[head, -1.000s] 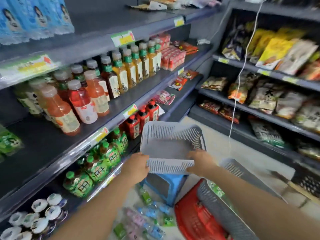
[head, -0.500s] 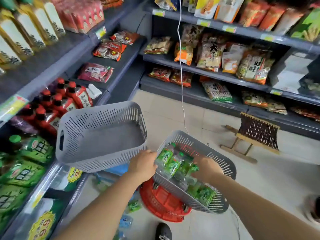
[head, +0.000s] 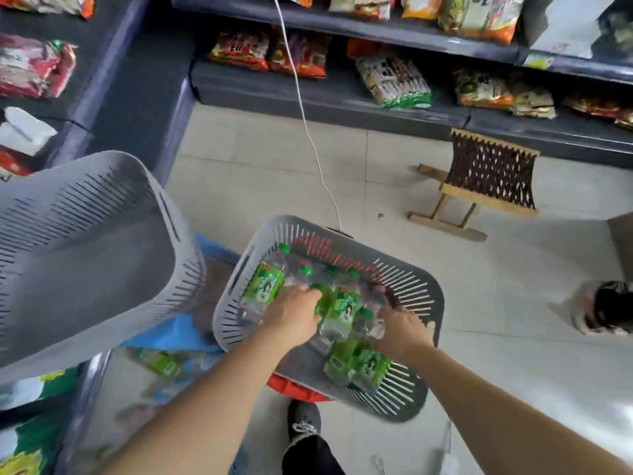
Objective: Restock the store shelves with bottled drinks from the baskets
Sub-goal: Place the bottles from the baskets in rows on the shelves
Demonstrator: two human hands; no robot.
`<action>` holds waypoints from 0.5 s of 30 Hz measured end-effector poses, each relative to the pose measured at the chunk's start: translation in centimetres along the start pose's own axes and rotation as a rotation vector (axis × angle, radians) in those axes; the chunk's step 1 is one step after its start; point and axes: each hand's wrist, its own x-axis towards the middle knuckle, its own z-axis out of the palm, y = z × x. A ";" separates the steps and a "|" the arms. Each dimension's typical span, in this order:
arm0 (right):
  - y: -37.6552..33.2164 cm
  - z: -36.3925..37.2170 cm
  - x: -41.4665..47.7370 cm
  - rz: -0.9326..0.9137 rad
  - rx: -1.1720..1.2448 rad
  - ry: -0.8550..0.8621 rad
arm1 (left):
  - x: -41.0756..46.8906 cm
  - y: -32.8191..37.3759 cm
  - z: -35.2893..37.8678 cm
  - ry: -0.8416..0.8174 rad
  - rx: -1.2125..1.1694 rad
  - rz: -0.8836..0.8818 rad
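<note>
Left grip [head: 294, 313] curls round a bottle [head: 340, 313], right grip [head: 400, 332] hold unclear; the tilted basket [head: 436, 303] beneath both could tip and spill.

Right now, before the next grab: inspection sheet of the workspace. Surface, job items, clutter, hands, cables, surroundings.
Surface: pale tiled floor.
Job's things: grey basket holds jumbled green-labelled bottles; empty grey basket sits tilted to its left.
Clutter: red basket under the full one; blue stool below the empty one; wooden folding stool on the floor.
Hands: left hand and right hand are both on the bottles; grip too blurred to tell.
Cables: white cable hangs down to the full basket's far rim.
Surroundings: shelves of snack packets; the person's shoe.
</note>
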 end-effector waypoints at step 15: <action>3.1 5.2 9.0 0.323 0.253 -0.120 | 8.8 4.2 8.2 -0.224 -0.174 -0.229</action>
